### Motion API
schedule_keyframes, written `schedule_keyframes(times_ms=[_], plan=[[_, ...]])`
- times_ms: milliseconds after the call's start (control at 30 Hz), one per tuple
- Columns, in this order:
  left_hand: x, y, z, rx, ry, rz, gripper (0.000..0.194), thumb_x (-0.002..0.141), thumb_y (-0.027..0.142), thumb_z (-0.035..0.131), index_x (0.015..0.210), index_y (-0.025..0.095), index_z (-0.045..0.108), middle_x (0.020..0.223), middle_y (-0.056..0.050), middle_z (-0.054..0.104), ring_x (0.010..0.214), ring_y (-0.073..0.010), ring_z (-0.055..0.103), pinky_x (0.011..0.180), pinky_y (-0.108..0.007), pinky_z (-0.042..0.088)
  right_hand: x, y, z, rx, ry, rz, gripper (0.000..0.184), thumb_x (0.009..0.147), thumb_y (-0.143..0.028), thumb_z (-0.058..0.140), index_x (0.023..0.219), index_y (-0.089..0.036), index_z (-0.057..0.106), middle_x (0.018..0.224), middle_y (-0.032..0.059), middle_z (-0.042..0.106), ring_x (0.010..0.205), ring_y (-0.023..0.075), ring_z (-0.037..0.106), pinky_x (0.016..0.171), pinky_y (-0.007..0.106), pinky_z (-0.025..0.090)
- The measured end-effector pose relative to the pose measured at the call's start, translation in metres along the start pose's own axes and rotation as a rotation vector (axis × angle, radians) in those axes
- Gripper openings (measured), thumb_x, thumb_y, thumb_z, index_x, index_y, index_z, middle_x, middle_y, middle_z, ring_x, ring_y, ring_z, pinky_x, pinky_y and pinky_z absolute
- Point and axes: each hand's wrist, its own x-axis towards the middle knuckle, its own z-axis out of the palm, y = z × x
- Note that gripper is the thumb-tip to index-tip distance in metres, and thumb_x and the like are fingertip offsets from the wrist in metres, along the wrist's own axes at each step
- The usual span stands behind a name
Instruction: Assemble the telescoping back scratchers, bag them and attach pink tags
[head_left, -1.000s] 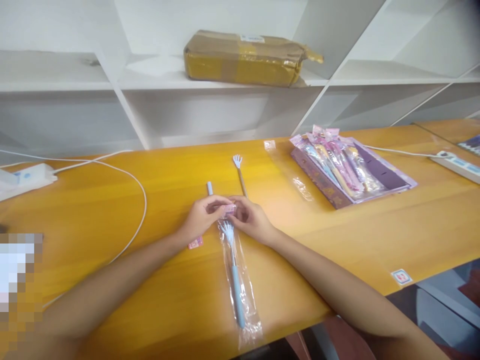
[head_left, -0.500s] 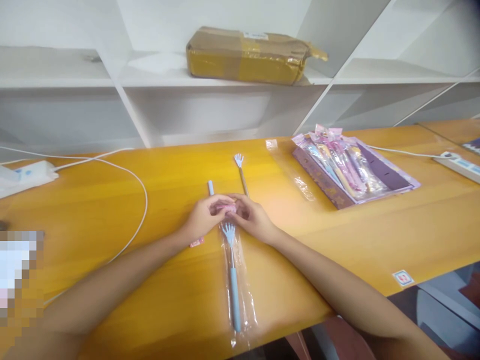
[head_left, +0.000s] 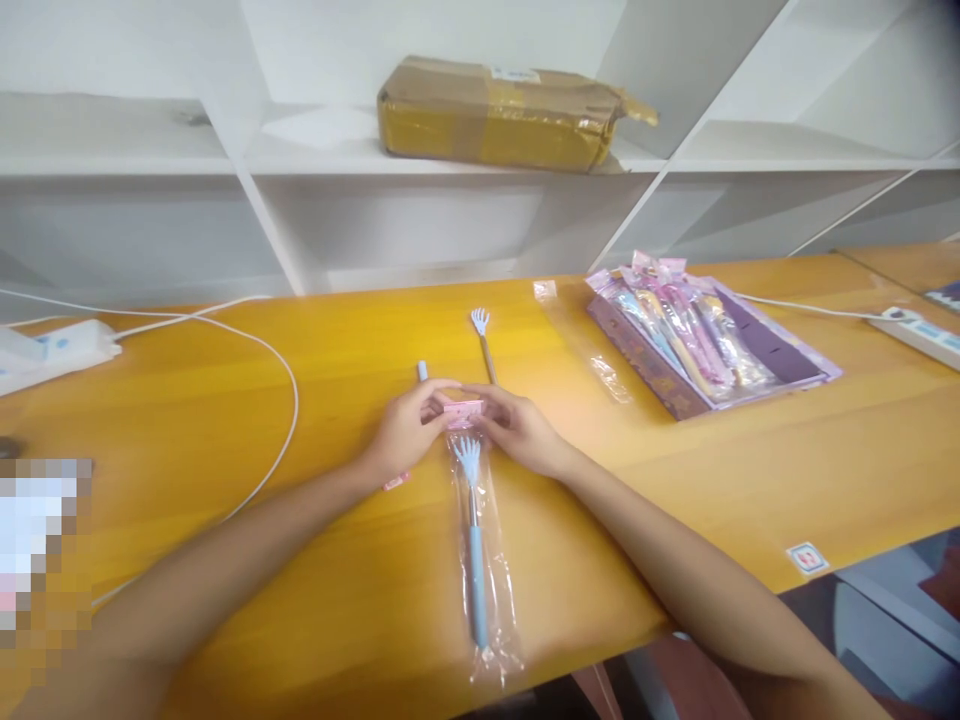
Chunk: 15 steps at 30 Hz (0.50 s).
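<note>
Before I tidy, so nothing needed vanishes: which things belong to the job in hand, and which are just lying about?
Job, apparently:
held pink label
clear bag
blue back scratcher inside
unbagged scratcher, probably
purple tray with bagged items, probably

Lying about, apparently:
taped box
white cable
power strips

Angled the bare left forearm (head_left: 262, 548) and bare right forearm (head_left: 645, 540) inward from opposite lower sides. Held the bare, curled left hand (head_left: 405, 428) and bare, curled right hand (head_left: 525, 430) close together in a two-handed pinch, with thumbs (head_left: 431, 431) pointing inward below bent fingers (head_left: 493, 393).
</note>
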Motion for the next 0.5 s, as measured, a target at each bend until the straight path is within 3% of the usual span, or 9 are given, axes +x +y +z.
schedule_keyframes(times_ms=[167, 233, 300, 367, 500], plan=[[-0.006, 0.003, 0.002, 0.13, 0.063, 0.123, 0.017, 0.099, 0.028, 0.068, 0.115, 0.022, 0.068, 0.111, -0.005, 0.075, 0.101, -0.0183, 0.073, 0.094, -0.033, 0.059, -0.011, -0.033, -0.01, -0.306, 0.052, 0.033, 0.032, 0.107, -0.049, 0.054, 0.115, -0.021, 0.067, 0.09, 0.0047, 0.073, 0.076, 0.019, 0.067, 0.071, 0.031, 0.052], [-0.009, 0.0, 0.002, 0.128, 0.109, 0.145, 0.015, 0.099, 0.029, 0.068, 0.111, 0.021, 0.065, 0.108, -0.005, 0.074, 0.098, -0.0182, 0.072, 0.091, -0.032, 0.058, -0.025, -0.052, -0.006, -0.457, -0.023, 0.141, 0.034, 0.103, -0.055, 0.062, 0.104, -0.021, 0.066, 0.083, 0.0052, 0.073, 0.071, 0.02, 0.066, 0.065, 0.031, 0.048], [-0.012, -0.002, 0.002, 0.107, 0.129, 0.182, 0.015, 0.099, 0.03, 0.068, 0.11, 0.021, 0.064, 0.106, -0.006, 0.073, 0.098, -0.0187, 0.072, 0.092, -0.033, 0.058, -0.042, -0.068, 0.003, -0.586, -0.155, 0.228, 0.04, 0.089, -0.056, 0.08, 0.1, -0.021, 0.065, 0.077, 0.0049, 0.072, 0.065, 0.0208, 0.064, 0.06, 0.03, 0.042], [-0.014, -0.003, 0.004, 0.094, 0.106, 0.251, 0.014, 0.1, 0.031, 0.068, 0.109, 0.021, 0.063, 0.104, -0.006, 0.071, 0.098, -0.0189, 0.071, 0.093, -0.034, 0.058, -0.061, -0.077, 0.013, -0.626, -0.243, 0.264, 0.037, 0.081, -0.046, 0.088, 0.096, -0.023, 0.064, 0.076, 0.0039, 0.072, 0.063, 0.0207, 0.064, 0.058, 0.03, 0.04], [-0.016, 0.0, 0.006, 0.107, -0.018, 0.338, 0.019, 0.101, 0.035, 0.067, 0.112, 0.022, 0.061, 0.107, -0.006, 0.068, 0.1, -0.0198, 0.069, 0.091, -0.034, 0.058, -0.089, -0.076, 0.016, -0.59, -0.29, 0.366, 0.013, 0.092, -0.028, 0.074, 0.091, -0.025, 0.061, 0.084, 0.0023, 0.075, 0.072, 0.022, 0.069, 0.062, 0.03, 0.043]])
